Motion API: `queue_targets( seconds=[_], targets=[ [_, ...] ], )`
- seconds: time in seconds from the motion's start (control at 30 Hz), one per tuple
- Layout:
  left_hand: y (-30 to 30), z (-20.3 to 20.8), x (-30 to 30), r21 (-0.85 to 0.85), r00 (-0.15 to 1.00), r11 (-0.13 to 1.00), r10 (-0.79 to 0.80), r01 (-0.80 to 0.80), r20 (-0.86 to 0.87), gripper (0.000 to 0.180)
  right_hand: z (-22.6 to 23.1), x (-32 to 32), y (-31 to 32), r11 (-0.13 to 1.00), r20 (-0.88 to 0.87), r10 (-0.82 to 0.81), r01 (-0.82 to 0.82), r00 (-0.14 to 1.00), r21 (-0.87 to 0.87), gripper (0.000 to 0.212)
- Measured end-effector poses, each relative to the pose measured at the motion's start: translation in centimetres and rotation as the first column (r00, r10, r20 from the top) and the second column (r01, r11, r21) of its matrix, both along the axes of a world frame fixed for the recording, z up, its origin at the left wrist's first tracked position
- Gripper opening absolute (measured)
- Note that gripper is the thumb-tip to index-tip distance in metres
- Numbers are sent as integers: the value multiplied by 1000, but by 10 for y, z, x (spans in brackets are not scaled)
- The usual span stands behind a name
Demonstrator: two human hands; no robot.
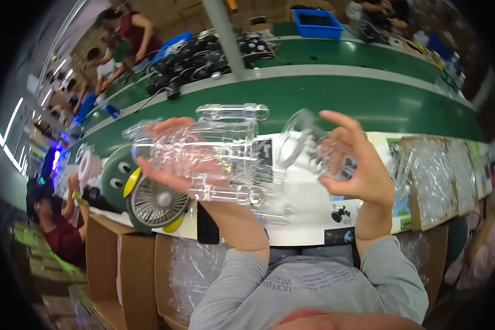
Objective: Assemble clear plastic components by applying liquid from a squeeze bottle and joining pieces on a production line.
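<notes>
My left hand (170, 175) is closed around a clear plastic housing (234, 148), a bulky see-through body with tubes along its sides. It lies tilted on my palm, above the table, and my fingers show through it. To its right, my right hand (368, 170) grips a clear round plastic piece (294, 144) between thumb and curled fingers. That piece is blurred and stands apart from the housing. Below both hands a white printed sheet (300, 220) covers the near part of the table.
A green penguin-shaped fan (159, 202) stands left, beside a dark flat object (208, 225). Open cartons (104, 258) and a carton of clear plastic-wrapped parts (432, 176) flank me. Across the green bench (335, 93) lie a heap of black parts (203, 60) and a blue bin (318, 32). Other people work nearby.
</notes>
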State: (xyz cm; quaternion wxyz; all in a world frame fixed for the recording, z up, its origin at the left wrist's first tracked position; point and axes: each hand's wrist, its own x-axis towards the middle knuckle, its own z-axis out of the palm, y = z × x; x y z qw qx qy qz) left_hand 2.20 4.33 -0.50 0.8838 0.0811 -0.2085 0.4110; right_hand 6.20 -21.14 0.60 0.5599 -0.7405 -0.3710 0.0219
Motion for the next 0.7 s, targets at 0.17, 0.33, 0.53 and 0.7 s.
queue_targets(
  seconds=[0.17,0.33,0.53,0.7],
  targets=[
    [-13,1,4,133,988,991,3,-23,152,52,3,-6,-10,983,149,173,-161,974,-87,63],
    [-18,2,2,203,974,979,-65,20,218,52,4,-6,-12,972,173,189,-158,967,-176,64],
    [-18,1,3,219,964,972,-132,81,231,52,5,-5,-13,966,183,191,-152,964,-210,65],
    [-15,-1,2,203,929,967,-215,157,303,61,1,-2,-12,969,189,201,-167,961,-181,65]
  ],
)
